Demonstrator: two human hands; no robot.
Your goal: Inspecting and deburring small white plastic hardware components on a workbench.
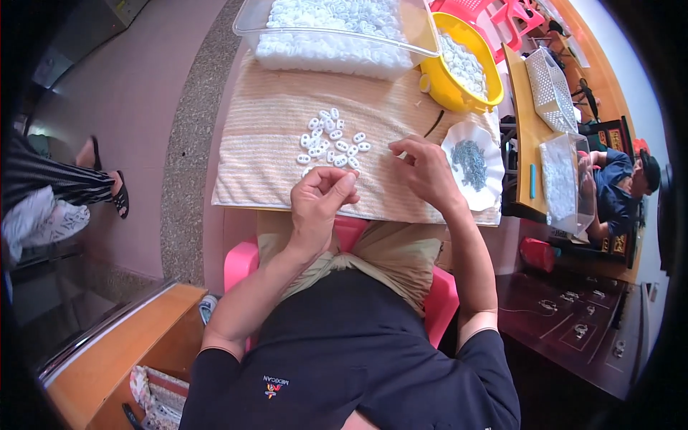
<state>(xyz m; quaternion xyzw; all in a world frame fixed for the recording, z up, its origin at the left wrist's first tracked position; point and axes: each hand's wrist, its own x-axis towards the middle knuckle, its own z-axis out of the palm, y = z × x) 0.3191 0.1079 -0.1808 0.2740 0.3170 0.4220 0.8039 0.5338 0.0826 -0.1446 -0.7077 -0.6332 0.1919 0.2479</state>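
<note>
My left hand [320, 204] is closed in a pinch over the near edge of a towel-covered table. A small white plastic piece [355, 173] shows at the thumb and fingertip, mostly covered by them. Just beyond it lies a loose group of white oval two-hole plastic pieces [331, 135], spread flat on the towel. My right hand [428, 170] hovers to the right of them, fingers loosely bent and apart, with nothing visible in them. Beside it stands a white scalloped plate [489, 190] with a heap of small grey metal-looking parts [469, 163].
A clear plastic bin [337, 57] full of white pieces stands at the table's far side. Right of it is a yellow basin [444, 91] with more. A dark thin strip [434, 123] lies on the towel [265, 107]. At the right, a person [620, 183] sits by another clear bin [566, 183].
</note>
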